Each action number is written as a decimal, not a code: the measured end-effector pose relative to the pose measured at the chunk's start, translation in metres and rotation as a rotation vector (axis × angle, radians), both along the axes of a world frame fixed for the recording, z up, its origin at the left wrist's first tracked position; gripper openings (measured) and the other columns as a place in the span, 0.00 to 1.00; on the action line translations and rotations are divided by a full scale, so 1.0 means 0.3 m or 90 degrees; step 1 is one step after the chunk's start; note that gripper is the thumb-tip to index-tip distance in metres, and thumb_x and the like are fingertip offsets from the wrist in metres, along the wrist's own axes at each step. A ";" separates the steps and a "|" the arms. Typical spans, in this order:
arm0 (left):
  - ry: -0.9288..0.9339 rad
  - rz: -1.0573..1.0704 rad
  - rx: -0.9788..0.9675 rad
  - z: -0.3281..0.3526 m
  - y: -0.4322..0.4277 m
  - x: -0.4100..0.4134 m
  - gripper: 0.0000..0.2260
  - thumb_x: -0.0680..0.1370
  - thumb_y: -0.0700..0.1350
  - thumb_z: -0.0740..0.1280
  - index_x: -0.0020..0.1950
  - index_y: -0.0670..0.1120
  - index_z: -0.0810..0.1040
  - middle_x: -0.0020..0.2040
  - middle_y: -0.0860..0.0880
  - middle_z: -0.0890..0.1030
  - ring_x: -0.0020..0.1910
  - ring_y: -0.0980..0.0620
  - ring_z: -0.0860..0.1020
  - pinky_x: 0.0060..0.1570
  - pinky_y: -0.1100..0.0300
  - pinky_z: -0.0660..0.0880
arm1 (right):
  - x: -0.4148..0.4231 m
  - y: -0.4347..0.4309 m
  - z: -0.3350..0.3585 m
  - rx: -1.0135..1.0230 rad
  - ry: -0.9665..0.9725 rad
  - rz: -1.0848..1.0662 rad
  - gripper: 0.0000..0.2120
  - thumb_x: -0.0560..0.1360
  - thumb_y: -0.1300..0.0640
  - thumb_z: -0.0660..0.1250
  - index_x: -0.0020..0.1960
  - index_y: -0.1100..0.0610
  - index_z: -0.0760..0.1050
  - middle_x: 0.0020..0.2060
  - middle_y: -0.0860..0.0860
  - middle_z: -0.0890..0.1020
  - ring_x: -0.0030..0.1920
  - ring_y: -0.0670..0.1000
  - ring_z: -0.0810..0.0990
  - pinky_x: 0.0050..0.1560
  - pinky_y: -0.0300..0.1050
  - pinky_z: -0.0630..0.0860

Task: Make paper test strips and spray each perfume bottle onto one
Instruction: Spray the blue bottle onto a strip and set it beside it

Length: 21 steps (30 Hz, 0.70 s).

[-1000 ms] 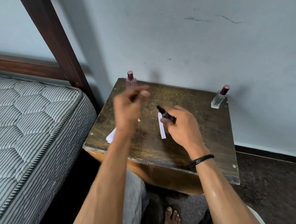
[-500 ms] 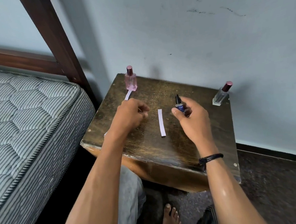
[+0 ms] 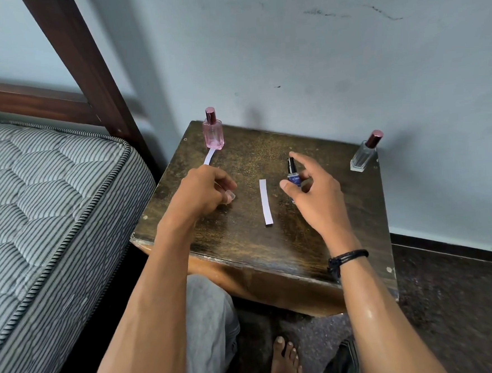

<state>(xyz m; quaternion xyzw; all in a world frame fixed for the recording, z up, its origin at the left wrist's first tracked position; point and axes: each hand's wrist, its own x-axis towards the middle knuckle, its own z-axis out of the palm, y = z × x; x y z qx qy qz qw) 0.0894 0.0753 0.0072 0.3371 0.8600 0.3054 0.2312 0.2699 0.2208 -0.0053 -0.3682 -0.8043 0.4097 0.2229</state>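
On the dark wooden table stand three perfume bottles: a pink bottle at the back left, a small blue bottle in the middle, and a clear bottle with a dark red cap at the back right. One white paper strip lies in front of the pink bottle, its near end hidden behind my left hand, whose fingers are curled shut on the table. A second strip lies flat in the middle. My right hand hovers with fingers spread around the upright blue bottle.
A striped mattress on a dark wooden bed frame sits close to the table's left side. A grey wall runs right behind the table. My knee and bare foot are below the table's front edge.
My right hand stood the blue bottle on the table to the right of the middle strip and spread its fingers. My left hand came down from the air and laid a strip by the pink bottle.
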 end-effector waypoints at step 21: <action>0.153 -0.058 0.033 -0.021 0.154 0.065 0.14 0.76 0.49 0.73 0.61 0.47 0.83 0.54 0.50 0.80 0.60 0.47 0.74 0.63 0.51 0.73 | -0.023 -0.001 0.027 -0.110 0.059 0.019 0.23 0.79 0.52 0.72 0.71 0.36 0.72 0.47 0.43 0.82 0.41 0.38 0.82 0.45 0.40 0.80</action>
